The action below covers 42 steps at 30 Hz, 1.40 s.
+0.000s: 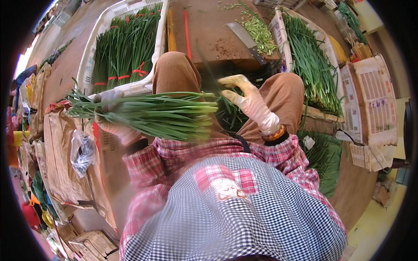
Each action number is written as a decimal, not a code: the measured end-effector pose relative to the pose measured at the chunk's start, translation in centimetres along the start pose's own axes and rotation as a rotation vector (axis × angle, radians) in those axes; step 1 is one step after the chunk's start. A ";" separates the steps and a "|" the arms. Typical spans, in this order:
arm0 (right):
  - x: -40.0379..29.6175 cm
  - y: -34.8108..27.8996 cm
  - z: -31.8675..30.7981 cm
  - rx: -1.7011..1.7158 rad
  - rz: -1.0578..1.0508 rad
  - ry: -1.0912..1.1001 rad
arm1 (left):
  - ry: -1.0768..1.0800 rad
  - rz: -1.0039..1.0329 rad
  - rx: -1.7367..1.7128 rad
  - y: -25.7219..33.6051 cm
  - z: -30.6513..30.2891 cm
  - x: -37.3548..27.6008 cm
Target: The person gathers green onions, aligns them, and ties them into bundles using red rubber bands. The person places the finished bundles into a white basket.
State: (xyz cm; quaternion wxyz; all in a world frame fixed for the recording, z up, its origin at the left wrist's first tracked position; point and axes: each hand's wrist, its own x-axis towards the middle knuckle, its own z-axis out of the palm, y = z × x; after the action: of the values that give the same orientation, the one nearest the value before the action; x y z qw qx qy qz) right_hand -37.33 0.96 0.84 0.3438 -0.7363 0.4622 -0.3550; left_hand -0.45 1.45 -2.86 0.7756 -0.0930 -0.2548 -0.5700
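A loose bunch of garlic chives (169,114) lies sideways over my lap, its pale cut ends to the right. Around its leafy part my gloved left hand (112,112) is closed; leaves hide some of the fingers. My right hand (249,98), in a stained white glove, hovers over the gap between my knees. Its fingers are spread and hold nothing, just right of the stem ends. Below it are loose dark green leaves (233,114). A cleaver (243,35) rests on the brown board (209,36) ahead, beside chopped stem ends (258,34).
At front left stands a white plastic crate (88,58) of chive bunches tied with red bands. Another crate (282,39) at right holds loose chives (310,62). A red strip (187,34) lies on the board. Cardboard (62,156) with a plastic bag (83,151) is at my left.
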 end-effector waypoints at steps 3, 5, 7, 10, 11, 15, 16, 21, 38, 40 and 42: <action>1.7 -1.5 1.5 0.284 0.029 -0.196 | 0.273 0.153 0.280 -0.5 1.2 -0.7; 2.3 -1.7 2.5 0.437 0.151 -0.327 | 0.341 0.189 0.303 -0.8 1.8 -0.6; 2.0 -2.0 3.4 0.566 0.174 -0.221 | 0.321 0.180 0.274 -1.1 2.3 -0.6; 1.3 -1.7 4.7 0.812 0.199 -0.025 | 0.221 0.116 0.180 -2.2 3.2 -0.1; 1.2 -1.4 5.0 0.818 0.204 0.051 | 0.234 0.113 0.175 -2.9 3.8 0.0; 1.1 -1.0 4.7 0.881 0.264 0.320 | 0.331 0.115 0.211 -4.7 4.0 0.1; 1.1 -0.7 4.2 0.892 0.284 0.377 | 0.239 0.045 0.105 -4.7 3.4 0.2; 1.0 5.2 -0.2 0.923 0.231 0.700 | 0.191 0.035 0.024 -3.9 2.1 -0.1; 0.8 -0.2 4.8 1.066 0.392 -0.124 | 0.282 -0.028 -0.132 -3.9 2.0 -0.3; 0.7 0.6 4.4 0.895 0.260 0.000 | 0.305 -0.004 -0.118 -3.6 1.8 -0.3; 0.5 1.7 2.5 0.827 0.199 0.145 | 0.327 0.030 -0.034 -2.9 0.8 -0.5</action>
State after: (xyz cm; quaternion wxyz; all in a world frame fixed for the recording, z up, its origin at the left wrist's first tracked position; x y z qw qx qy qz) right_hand -35.85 0.39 -1.73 0.6091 -0.4614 0.3728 -0.5264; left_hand -3.54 1.25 -2.87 0.8136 -0.0158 -0.1140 -0.5700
